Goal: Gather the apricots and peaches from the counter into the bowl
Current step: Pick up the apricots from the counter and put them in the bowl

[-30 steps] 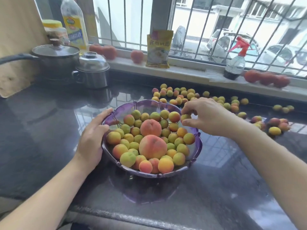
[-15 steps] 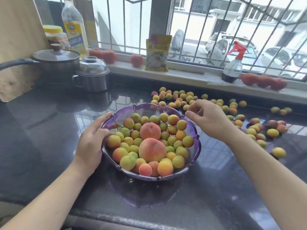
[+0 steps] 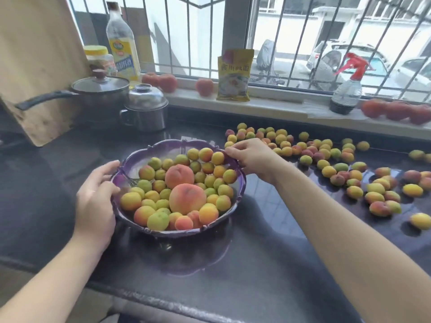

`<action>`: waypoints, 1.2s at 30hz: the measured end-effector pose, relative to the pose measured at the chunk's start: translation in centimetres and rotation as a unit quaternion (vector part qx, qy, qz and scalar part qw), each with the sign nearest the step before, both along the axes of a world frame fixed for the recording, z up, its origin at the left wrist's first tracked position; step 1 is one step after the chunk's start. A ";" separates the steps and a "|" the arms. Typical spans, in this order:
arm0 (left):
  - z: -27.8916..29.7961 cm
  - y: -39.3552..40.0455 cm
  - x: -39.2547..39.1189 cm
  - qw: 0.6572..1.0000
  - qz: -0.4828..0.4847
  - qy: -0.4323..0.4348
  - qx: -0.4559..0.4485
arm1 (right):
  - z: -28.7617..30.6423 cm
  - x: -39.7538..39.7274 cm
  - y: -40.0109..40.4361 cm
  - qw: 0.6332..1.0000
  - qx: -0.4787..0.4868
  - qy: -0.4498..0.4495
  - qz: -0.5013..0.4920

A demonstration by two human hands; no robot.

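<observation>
Fruit [image 3: 326,164] lies scattered right of the bowl [image 3: 241,183], nearest our right hand [image 3: 251,157], whose curled fingers hover at the far-right rim, contents unclear, while our left hand [image 3: 98,194] rests open against the left rim.

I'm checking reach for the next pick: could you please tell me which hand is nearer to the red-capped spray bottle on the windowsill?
Right. The right hand is at the purple bowl's far right rim, below-left of the spray bottle; the left hand rests on the bowl's left rim, farther away.
</observation>
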State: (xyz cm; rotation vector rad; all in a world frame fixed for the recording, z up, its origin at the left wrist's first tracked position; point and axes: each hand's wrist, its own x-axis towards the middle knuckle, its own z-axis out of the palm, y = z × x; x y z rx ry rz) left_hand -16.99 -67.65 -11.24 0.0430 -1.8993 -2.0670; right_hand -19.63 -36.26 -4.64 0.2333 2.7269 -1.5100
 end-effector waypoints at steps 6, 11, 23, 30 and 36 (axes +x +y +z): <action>-0.2 -0.5 -0.9 0.999 0.012 -0.017 0.039 | -4.5 -6.4 1.9 0.911 0.349 0.198 -0.095; -0.6 -0.6 -1.1 0.999 -0.011 -0.013 0.047 | -7.7 -9.6 2.7 0.889 0.433 0.146 -0.032; 0.1 0.1 1.6 0.997 -0.054 0.026 -0.041 | 2.8 -2.1 1.7 0.985 0.019 0.170 0.005; -0.5 0.4 4.2 1.000 0.019 0.023 0.001 | 5.8 1.7 1.2 0.983 0.128 0.081 0.106; 0.6 -0.3 1.1 0.998 0.029 -0.029 0.039 | 3.2 0.2 -0.3 0.926 0.322 0.148 0.134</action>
